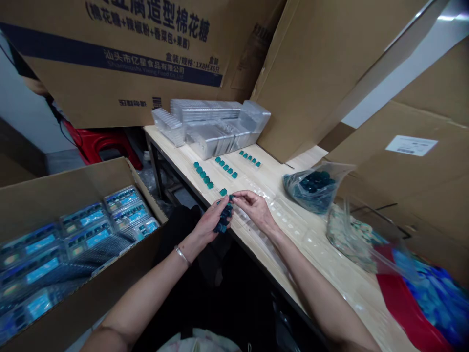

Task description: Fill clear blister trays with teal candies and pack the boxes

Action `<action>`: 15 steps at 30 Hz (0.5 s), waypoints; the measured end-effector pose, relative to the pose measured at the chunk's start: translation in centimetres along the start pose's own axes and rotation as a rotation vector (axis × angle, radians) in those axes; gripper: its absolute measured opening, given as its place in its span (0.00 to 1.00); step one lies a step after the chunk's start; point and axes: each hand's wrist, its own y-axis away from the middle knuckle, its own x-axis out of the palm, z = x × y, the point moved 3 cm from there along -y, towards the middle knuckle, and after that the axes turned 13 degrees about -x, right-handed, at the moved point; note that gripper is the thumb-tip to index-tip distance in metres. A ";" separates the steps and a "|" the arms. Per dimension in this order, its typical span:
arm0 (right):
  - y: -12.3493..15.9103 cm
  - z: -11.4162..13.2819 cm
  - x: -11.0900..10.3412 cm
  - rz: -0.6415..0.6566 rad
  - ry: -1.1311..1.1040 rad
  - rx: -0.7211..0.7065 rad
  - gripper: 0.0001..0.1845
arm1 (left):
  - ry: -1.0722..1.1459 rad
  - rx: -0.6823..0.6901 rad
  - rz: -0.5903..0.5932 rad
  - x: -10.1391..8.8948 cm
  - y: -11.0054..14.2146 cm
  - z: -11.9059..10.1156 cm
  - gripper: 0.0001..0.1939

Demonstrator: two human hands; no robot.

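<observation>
My left hand is closed around several small dark teal pieces at the table's near edge. The fingertips of my right hand pinch at one small teal piece beside my left thumb. Just beyond them a single teal piece sits at the start of a row. Three rows of teal pieces lie farther up the table in clear plastic trays. More clear trays with molded hollows are laid out under and past my right forearm.
Stacked clear plastic packs stand at the table's far end. On the right are a bag of dark teal pieces, a bag of pale pieces and blue packets. A carton of packed boxes stands left; large cardboard borders the table.
</observation>
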 end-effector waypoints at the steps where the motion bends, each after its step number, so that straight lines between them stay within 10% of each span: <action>1: 0.0 0.1 0.0 -0.012 0.005 0.004 0.16 | -0.013 0.004 0.000 0.0 -0.1 0.0 0.19; 15: -0.6 -0.1 -0.8 -0.107 0.088 0.062 0.09 | -0.167 -0.006 -0.028 -0.2 -0.6 0.0 0.18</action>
